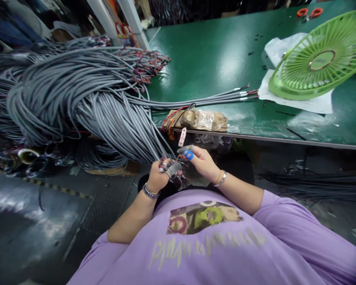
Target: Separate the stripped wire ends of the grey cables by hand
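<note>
My left hand (158,177), a metal watch on its wrist, is closed around a bunch of grey cables (127,124) near their stripped ends. Thin coloured wire ends (180,180) stick out past its fingers. A grey cover wraps one of those fingers. Just to the right, my right hand (206,163) pinches at a thin wire from the bunch. Its fingertips wear a grey cover and a blue cover (188,154). Behind them, at the table edge, a wooden block (212,120) carries clear tape, red and black leads and a small pinkish-white tag (182,137).
The cable pile hangs over the left of the green table (201,51). A few separate cables (207,101) lie across it behind the block. A green fan (320,59) stands on white sheets at right. Orange-handled scissors (310,14) lie at the back. Dark cables (296,184) rest below right.
</note>
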`<state>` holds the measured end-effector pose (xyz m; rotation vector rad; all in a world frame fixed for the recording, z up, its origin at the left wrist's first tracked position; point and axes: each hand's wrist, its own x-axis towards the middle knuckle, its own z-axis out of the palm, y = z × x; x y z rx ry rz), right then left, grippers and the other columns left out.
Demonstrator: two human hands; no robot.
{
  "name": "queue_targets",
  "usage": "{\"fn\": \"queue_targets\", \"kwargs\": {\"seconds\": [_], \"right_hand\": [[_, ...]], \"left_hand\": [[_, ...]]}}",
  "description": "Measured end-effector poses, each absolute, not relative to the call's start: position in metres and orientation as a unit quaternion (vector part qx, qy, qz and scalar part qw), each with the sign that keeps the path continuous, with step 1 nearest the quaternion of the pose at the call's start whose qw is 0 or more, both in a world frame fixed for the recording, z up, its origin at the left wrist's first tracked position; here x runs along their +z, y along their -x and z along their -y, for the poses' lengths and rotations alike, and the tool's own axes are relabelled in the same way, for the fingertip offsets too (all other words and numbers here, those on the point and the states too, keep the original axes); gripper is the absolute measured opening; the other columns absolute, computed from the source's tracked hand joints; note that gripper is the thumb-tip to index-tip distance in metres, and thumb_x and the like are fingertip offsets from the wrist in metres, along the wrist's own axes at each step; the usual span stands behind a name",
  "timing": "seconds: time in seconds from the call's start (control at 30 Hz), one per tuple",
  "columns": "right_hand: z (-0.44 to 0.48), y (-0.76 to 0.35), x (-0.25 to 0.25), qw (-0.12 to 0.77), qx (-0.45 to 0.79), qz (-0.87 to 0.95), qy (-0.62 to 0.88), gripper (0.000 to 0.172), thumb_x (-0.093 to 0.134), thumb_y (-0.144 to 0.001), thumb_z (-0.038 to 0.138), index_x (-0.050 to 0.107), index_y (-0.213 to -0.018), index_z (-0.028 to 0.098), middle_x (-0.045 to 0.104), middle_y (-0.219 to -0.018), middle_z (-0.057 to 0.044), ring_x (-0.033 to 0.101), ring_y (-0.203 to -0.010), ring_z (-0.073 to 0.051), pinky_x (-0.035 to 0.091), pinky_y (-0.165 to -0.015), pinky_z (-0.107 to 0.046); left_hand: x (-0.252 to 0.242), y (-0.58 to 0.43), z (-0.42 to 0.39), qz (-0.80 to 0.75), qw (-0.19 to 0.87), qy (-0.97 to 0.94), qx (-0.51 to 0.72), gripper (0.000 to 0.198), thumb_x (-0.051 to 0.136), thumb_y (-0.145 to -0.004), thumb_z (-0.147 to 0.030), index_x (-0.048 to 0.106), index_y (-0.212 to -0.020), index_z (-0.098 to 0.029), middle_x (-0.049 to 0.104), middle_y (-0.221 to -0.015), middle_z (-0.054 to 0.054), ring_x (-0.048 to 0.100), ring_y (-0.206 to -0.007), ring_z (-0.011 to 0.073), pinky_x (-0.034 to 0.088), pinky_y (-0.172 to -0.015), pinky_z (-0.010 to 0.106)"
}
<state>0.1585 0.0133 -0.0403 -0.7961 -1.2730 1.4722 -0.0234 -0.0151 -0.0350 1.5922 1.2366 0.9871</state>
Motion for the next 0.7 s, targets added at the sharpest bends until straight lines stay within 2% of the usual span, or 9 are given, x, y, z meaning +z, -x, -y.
{"fn": "queue_targets", "kwargs": {"seconds": [0.13, 0.27, 0.43, 0.57, 0.7], "right_hand": [[-0.007, -0.159, -0.051, 0.489, 0.65, 0.481, 0.325, 0.042, 0.071, -0.075, 0.054, 0.065, -0.094, 0.018, 0.067, -0.088, -0.003, 0.058, -0.074, -0.012, 0.048, -0.07, -0.026], [-0.009, -0.154, -0.046, 0.458, 0.671, 0.488, 0.319, 0.041, 0.078, -0.067, 0.051, 0.061, -0.082, 0.017, 0.062, -0.074, 0.001, 0.054, -0.065, -0.01, 0.046, -0.064, -0.025], [-0.015, -0.149, -0.033, 0.418, 0.682, 0.512, 0.313, 0.04, 0.074, -0.071, 0.052, 0.056, -0.077, 0.017, 0.058, -0.061, 0.003, 0.052, -0.054, -0.01, 0.044, -0.054, -0.024], [-0.015, -0.145, -0.027, 0.426, 0.66, 0.528, 0.323, 0.034, 0.074, -0.072, 0.046, 0.057, -0.074, 0.018, 0.059, -0.061, 0.003, 0.053, -0.056, -0.011, 0.045, -0.055, -0.025], [-0.012, -0.142, -0.027, 0.455, 0.642, 0.489, 0.376, 0.031, 0.073, -0.071, 0.044, 0.06, -0.073, 0.016, 0.057, -0.061, 0.003, 0.048, -0.056, -0.009, 0.041, -0.057, -0.024]], "left_hand": [[-0.038, 0.025, 0.016, -0.495, 0.458, -0.596, 0.435, 0.024, 0.068, -0.081, -0.037, 0.07, -0.073, -0.014, 0.071, -0.063, 0.005, 0.063, -0.053, 0.0142, 0.05, -0.052, 0.024], [-0.034, 0.022, 0.012, -0.481, 0.458, -0.617, 0.422, 0.024, 0.072, -0.078, -0.036, 0.069, -0.068, -0.015, 0.07, -0.061, 0.004, 0.064, -0.055, 0.015, 0.051, -0.054, 0.025], [-0.02, 0.02, 0.008, -0.465, 0.442, -0.657, 0.397, 0.024, 0.079, -0.069, -0.036, 0.068, -0.063, -0.015, 0.067, -0.059, 0.002, 0.062, -0.056, 0.0142, 0.052, -0.055, 0.024], [-0.022, 0.021, 0.013, -0.491, 0.417, -0.63, 0.433, 0.026, 0.076, -0.073, -0.036, 0.066, -0.061, -0.015, 0.066, -0.058, 0.002, 0.059, -0.053, 0.0125, 0.05, -0.053, 0.023], [-0.033, 0.018, 0.017, -0.518, 0.416, -0.569, 0.485, 0.028, 0.072, -0.078, -0.035, 0.064, -0.059, -0.015, 0.066, -0.056, 0.002, 0.057, -0.047, 0.0109, 0.045, -0.047, 0.021]]}}
